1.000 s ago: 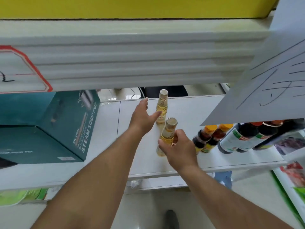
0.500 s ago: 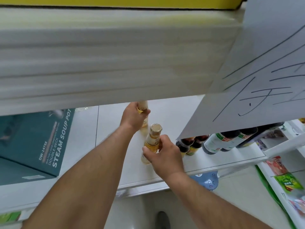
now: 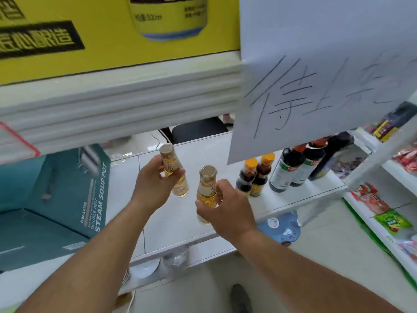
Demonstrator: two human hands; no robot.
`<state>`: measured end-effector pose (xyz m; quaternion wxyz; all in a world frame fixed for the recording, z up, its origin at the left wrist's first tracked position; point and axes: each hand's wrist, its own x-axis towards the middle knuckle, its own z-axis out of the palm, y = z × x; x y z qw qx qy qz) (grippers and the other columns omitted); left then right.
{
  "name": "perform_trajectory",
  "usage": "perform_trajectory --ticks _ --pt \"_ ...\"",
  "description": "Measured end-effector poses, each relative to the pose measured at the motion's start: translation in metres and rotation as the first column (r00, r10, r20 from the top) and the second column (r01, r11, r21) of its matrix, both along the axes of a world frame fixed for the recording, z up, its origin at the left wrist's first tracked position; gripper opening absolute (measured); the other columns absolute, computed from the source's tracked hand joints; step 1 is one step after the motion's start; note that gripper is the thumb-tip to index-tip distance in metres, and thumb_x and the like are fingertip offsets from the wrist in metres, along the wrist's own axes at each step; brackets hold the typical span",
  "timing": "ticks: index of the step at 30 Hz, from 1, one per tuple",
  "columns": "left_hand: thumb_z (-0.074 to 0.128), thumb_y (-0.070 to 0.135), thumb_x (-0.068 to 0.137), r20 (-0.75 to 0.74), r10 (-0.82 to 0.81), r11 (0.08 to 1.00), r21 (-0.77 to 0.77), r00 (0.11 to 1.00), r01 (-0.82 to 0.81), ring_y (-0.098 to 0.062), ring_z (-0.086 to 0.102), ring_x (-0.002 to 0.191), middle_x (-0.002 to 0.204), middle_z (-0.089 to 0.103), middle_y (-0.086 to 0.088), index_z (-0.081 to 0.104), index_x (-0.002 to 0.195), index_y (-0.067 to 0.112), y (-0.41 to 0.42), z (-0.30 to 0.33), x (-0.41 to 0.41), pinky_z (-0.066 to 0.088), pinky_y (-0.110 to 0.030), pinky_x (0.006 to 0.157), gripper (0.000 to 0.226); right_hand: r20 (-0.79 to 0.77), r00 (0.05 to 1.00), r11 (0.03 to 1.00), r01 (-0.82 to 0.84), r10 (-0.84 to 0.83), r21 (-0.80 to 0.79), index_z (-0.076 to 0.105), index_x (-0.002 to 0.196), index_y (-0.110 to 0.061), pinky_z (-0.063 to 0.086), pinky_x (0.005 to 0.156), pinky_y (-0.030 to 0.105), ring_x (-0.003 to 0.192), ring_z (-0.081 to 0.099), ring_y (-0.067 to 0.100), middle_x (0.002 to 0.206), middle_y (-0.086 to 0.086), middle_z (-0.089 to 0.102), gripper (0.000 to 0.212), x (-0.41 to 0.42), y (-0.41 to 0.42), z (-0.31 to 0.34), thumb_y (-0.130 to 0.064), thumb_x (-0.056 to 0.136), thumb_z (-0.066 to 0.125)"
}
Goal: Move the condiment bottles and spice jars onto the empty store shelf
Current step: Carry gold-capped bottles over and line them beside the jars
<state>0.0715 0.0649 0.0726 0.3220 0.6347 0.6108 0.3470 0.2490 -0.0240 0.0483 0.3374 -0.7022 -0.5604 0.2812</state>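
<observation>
From the head camera, my left hand (image 3: 155,188) was wrapped around a small golden oil bottle (image 3: 173,170), gripping it about the neck and shoulder and tilting it to the left above the white shelf (image 3: 180,224). My right hand (image 3: 225,211) was closed on a second golden oil bottle (image 3: 207,188), which stood roughly upright with its base hidden behind my fingers (so I could not tell if it was touching the shelf). The two bottles were near each other but apart. To the right, on the same shelf, stood two orange-capped sauce bottles (image 3: 255,177) side by side, and just beyond them two larger dark soy sauce bottles (image 3: 291,170). A teal steam soup pot box (image 3: 67,190) sat at the left, and a handwritten paper sign (image 3: 316,75) hung over the upper right.
</observation>
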Motion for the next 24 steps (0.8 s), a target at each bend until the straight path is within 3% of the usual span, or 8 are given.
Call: perform_trajectory --ticks 4,9,14,24 --pt "0.076 0.029 0.092 -0.019 -0.046 0.999 -0.005 0.999 0.046 -0.011 0.059 0.106 0.105 0.066 0.016 0.065 0.114 0.024 -0.048 0.024 -0.004 0.041 -0.018 0.080 0.025 -0.085 0.994 0.998 0.064 -0.065 -0.015 0.055 0.105 -0.035 0.061 0.080 0.035 0.086 0.066 0.008 0.096 -0.015 0.068 0.041 0.008 -0.051 0.019 -0.060 0.077 0.071" --pt "0.076 0.029 0.092 -0.004 -0.156 0.988 0.015 0.988 0.156 -0.016 0.061 0.110 0.114 0.068 0.006 0.067 0.120 0.020 -0.101 0.044 0.010 0.044 -0.031 0.090 0.031 -0.098 0.972 0.977 0.213 -0.213 -0.007 0.056 0.105 -0.039 0.060 0.084 0.034 0.088 0.066 0.003 0.095 -0.020 0.069 0.039 0.033 -0.117 0.040 -0.059 0.076 0.073" --pt "0.075 0.032 0.092 0.009 -0.303 0.953 0.026 0.953 0.302 -0.014 0.058 0.109 0.118 0.064 0.007 0.064 0.129 0.021 -0.141 0.066 0.051 0.043 -0.032 0.091 0.040 -0.084 0.919 0.922 0.387 -0.385 0.005 0.059 0.098 -0.037 0.060 0.077 0.035 0.082 0.066 0.001 0.090 -0.018 0.070 0.039 0.073 -0.183 0.057 -0.059 0.069 0.073" --pt "0.077 0.031 0.090 0.008 -0.695 0.714 0.123 0.719 0.689 0.005 0.062 0.094 0.102 0.068 0.020 0.065 0.109 0.036 -0.198 0.093 0.212 0.045 -0.013 0.073 0.023 0.004 0.716 0.714 0.696 -0.698 0.075 0.060 0.100 -0.033 0.058 0.077 0.043 0.084 0.067 0.012 0.092 -0.013 0.071 0.041 0.193 -0.291 0.088 -0.055 0.068 0.074"
